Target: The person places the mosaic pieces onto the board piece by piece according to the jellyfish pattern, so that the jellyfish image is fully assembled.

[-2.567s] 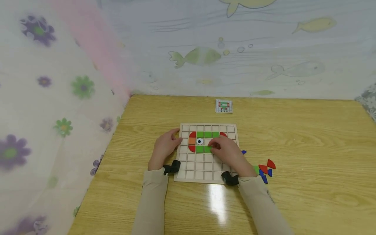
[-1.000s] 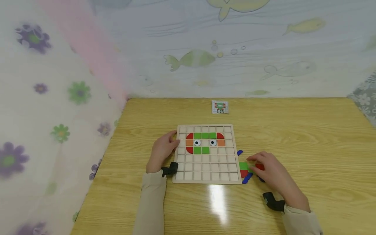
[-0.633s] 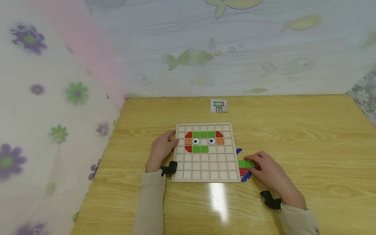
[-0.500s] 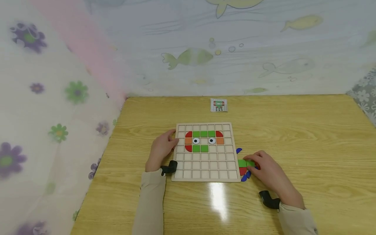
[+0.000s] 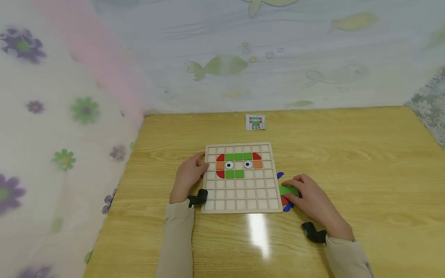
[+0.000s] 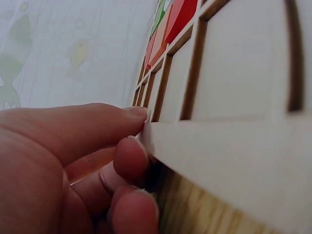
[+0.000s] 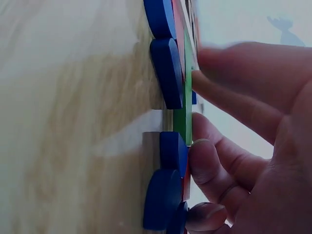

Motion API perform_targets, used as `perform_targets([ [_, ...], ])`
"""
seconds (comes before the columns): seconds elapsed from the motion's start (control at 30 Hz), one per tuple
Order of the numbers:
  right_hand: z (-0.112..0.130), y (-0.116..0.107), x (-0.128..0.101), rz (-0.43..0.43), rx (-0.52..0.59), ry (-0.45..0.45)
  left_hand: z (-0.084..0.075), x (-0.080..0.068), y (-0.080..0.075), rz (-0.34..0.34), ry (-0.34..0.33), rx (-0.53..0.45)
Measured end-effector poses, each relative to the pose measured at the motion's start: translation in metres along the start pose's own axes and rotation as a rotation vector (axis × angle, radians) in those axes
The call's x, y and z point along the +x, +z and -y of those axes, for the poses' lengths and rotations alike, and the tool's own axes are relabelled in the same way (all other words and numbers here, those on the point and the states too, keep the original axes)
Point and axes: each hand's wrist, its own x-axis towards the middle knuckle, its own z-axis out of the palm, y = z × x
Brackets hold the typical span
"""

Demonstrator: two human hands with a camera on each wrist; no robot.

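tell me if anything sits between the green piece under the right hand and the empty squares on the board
Nothing visible does. The right hand grips the green piece just off the right edge of the wooden board, and the grid cells beside that edge lie bare. The left hand holds the far edge, clear of that path.

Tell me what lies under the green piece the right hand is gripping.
Under the green piece gripped by the right hand lie blue pieces and a red piece on the table. The hand covers the rest of the pile.
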Motion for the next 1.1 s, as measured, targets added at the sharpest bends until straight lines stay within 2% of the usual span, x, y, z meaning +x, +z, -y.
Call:
perform_targets([
  [0.1, 0.002, 0.001, 0.004, 0.002, 0.015, -0.010, 0.002, -0.001, -0.004, -0.015, -0.005, 0.003],
  [0.3, 0.004, 0.000, 0.010, 0.011, 0.039, 0.006, 0.001, 0.001, -0.009, -0.005, -0.001, 0.014],
  [0.47, 0.006, -0.001, 0.016, 0.021, 0.074, -0.004, -0.001, 0.002, -0.013, -0.029, -0.005, 0.029],
  [0.67, 0.003, -0.003, 0.016, 0.024, 0.111, -0.022, -0.003, 0.000, -0.011, -0.022, -0.013, 0.035],
  [0.9, 0.006, 0.004, 0.012, 0.028, 0.107, -0.043, -0.004, 0.004, -0.009, -0.050, 0.031, 0.069],
  [1.1, 0.006, 0.006, 0.004, 0.018, 0.073, -0.016, -0.001, -0.002, -0.002, -0.012, 0.004, 0.021],
])
